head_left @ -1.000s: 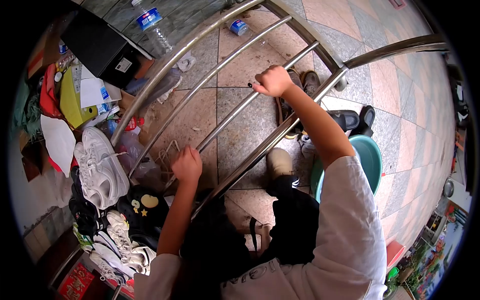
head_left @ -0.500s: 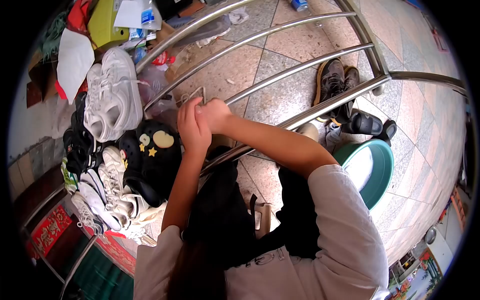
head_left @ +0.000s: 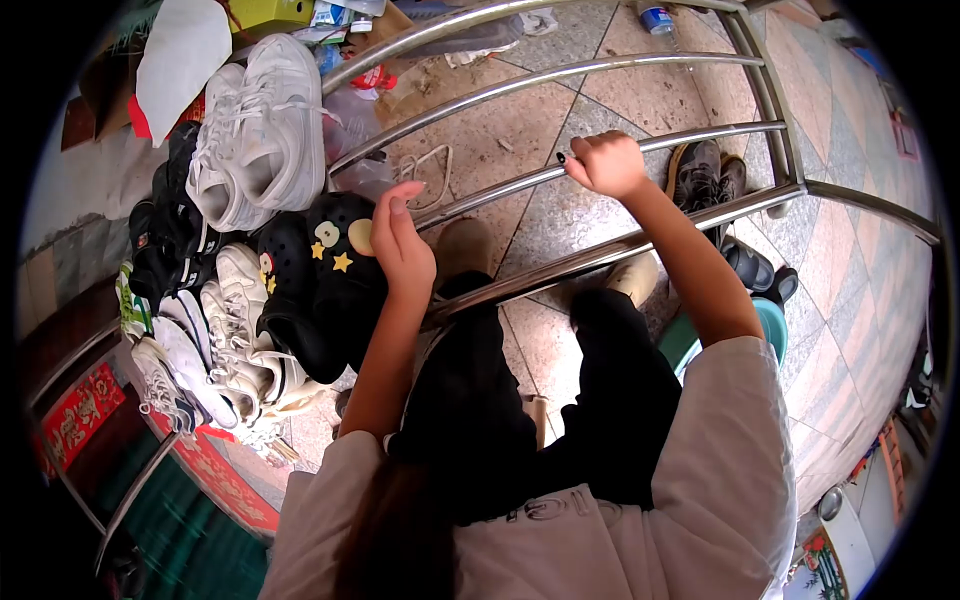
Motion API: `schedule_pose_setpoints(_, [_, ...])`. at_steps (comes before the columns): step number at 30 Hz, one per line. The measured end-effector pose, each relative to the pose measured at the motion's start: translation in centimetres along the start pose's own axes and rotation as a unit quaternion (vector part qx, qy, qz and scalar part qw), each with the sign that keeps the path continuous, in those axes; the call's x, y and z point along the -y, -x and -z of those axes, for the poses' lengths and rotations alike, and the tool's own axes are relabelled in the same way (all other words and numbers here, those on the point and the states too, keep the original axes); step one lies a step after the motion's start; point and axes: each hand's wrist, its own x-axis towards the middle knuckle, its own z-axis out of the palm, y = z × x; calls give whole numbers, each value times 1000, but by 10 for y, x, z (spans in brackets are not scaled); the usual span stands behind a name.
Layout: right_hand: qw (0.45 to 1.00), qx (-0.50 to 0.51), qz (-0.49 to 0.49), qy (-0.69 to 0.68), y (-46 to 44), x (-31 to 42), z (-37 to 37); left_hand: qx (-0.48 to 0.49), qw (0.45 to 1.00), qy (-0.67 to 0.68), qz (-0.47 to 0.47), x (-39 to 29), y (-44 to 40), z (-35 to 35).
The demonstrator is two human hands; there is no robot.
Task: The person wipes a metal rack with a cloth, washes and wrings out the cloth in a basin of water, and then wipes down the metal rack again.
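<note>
A metal rack [head_left: 560, 262] with several shiny bars lies across the view in front of me. My right hand [head_left: 607, 165] is closed round one of its inner bars [head_left: 500, 193], with a small dark bit showing beside the fingers. At the lower end of that bar is my left hand [head_left: 403, 243], its fingers stretched upward and the thumb apart, holding nothing. Black clogs [head_left: 345, 270] with yellow star charms are just left of that hand. White sneakers [head_left: 270, 130] stand above the clogs.
More shoes [head_left: 235, 340] are piled at the left. Dark shoes [head_left: 700, 175], black slippers [head_left: 750, 265] and a teal basin [head_left: 772, 325] are on the tiled floor at the right. A plastic bottle [head_left: 656, 18] lies beyond the rack.
My right hand has left my left hand and moved up along the bar to the right. The fingers of my left hand have come off the bar. The view has shifted.
</note>
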Motion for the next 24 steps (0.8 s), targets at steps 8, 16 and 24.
schedule_pose_setpoints(8, [995,-40,-56,-69,-40,110,-25,8,998,42,54,-2,-1,-27])
schedule_pose_setpoints(16, [996,18,-5,-84,-41,108,-29,61,997,-47,18,4,7,-27])
schedule_pose_setpoints(24, [996,-66,-32,42,34,-59,1,113,992,-53,5,13,4,-39])
